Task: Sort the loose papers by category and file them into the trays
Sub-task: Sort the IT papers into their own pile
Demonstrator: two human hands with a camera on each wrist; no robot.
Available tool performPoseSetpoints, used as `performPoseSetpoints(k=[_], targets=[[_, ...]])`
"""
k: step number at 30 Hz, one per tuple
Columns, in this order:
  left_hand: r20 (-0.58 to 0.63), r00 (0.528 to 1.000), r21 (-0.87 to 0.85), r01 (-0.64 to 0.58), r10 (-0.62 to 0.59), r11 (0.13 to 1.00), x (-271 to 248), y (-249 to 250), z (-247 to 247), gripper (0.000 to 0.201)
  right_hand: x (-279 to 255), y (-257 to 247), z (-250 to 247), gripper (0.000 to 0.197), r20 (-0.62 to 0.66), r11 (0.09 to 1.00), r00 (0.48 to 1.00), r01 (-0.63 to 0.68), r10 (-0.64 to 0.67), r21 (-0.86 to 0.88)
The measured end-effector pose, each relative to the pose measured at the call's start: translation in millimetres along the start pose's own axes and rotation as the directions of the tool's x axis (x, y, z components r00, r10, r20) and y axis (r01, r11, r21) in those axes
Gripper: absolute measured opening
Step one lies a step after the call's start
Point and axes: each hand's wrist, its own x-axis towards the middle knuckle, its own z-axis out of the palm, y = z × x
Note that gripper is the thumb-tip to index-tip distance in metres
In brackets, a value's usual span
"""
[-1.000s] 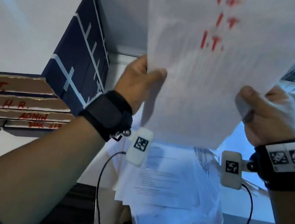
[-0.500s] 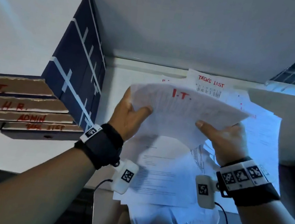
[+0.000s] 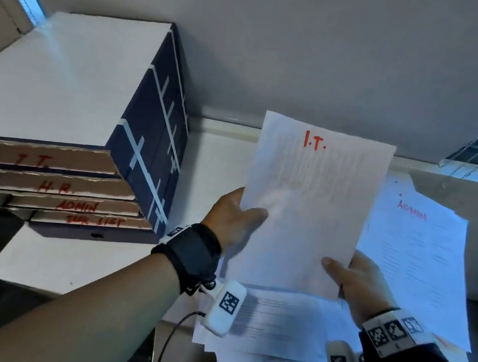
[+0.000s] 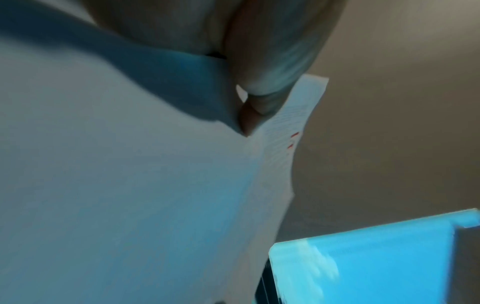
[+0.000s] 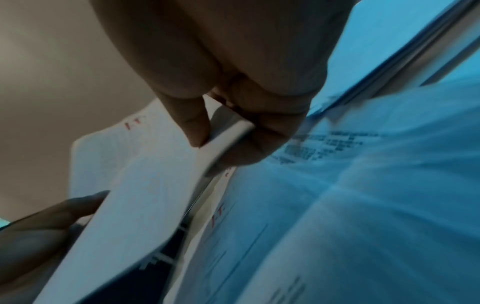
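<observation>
- The I.T. sheets are held upright above the desk by both hands.
- The left edge is pinched by the left hand, thumb across the front face, fingers behind.
- The lower right corner is pinched by the right hand; in the right wrist view the thumb is seen on one face and curled fingers on the other, with several sheet edges showing between them.
- "I.T." is marked in red at the top of the front sheet.
- Loose papers are spread on the desk beneath and to the right; one sheet marked ADMIN lies just beside the held sheets.
- The stacked trays stand well to the left, labelled I.T., H.R., ADMIN and a blurred fourth label.
</observation>
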Motion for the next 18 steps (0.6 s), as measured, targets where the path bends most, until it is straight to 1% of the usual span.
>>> performPoseSetpoints(k=[2,4,5,8,11,13,16,18], targets=[[-0.051,0.999,-0.058,0.016,-0.019,0.998,0,1,-9,0.022,-7,-4,10,0.009,0.056,0.998,0.997,-0.046,0.044,0.047],[-0.143,0.986,-0.19,0.058,-0.086,0.98,-3,3,-21,0.014,-7,-14,24,0.014,0.072,0.991,0.993,-0.101,0.095,0.089],[-0.188,0.975,-0.23,0.074,-0.119,0.97,-4,3,-29,0.009,-3,-21,32,0.015,0.072,0.989,0.992,-0.111,0.104,0.102],[-0.294,0.944,-0.227,0.085,-0.152,0.97,-5,1,-53,0.004,18,-41,57,0.015,0.059,0.988,0.994,-0.095,0.089,0.119],[-0.33,0.924,-0.238,0.114,-0.191,0.964,-14,-5,-67,0.01,40,-65,82,0.011,0.083,0.987,0.993,-0.089,0.078,0.134],[-0.361,0.91,-0.219,0.131,-0.205,0.967,-24,-13,-72,0.014,58,-78,96,0.011,0.075,0.991,0.994,-0.084,0.077,0.1],[-0.378,0.902,-0.17,0.151,-0.206,0.974,-35,-30,-76,0.024,80,-88,117,0.009,0.065,1.0,0.998,-0.014,0.015,-0.018],[-0.391,0.897,-0.163,0.154,-0.207,0.974,-38,-37,-77,0.018,83,-94,128,0.01,0.126,0.995,0.992,0.03,-0.018,-0.09]])
